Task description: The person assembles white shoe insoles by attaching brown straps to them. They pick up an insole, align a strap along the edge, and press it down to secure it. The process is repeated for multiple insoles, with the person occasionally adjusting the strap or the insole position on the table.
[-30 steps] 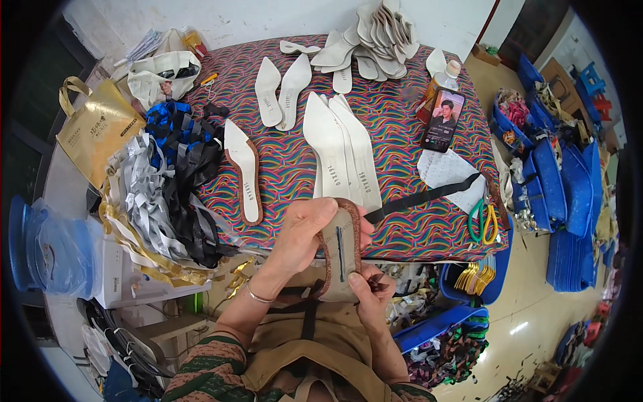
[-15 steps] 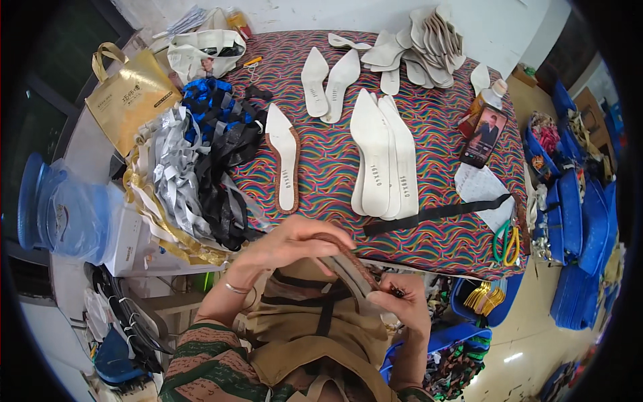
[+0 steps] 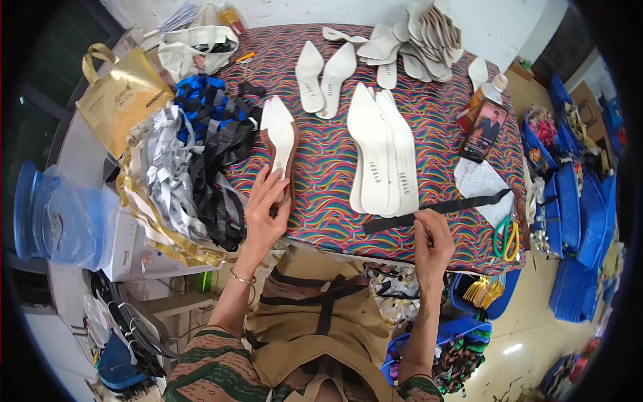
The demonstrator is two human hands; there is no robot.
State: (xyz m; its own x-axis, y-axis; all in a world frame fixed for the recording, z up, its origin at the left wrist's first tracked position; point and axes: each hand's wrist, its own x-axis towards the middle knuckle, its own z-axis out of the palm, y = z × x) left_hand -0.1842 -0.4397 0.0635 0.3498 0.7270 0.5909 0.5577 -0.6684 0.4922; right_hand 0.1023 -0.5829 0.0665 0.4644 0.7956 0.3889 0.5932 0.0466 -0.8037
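On the near edge of the surface, which is covered with a wavy multicoloured cloth, the left hand lies with fingers spread and loosely curled against the heel end of a white pointed insole with a brown underside; it touches the piece but is not closed round it. At the same edge, further right, the right hand pinches the near end of a long black strap, which runs flat across the cloth toward the right. Between the two hands, a stack of large white insoles lies lengthwise, its near ends just beside the strap. Beyond it a pair of smaller white insoles points away, and a heap of pale insoles sits at the far edge. Left of the left hand a pile of black, silver, gold and blue straps spills over the side. Near the strap's far end lie a sheet of white paper, a phone propped against a bottle, and green-and-yellow-handled scissors.
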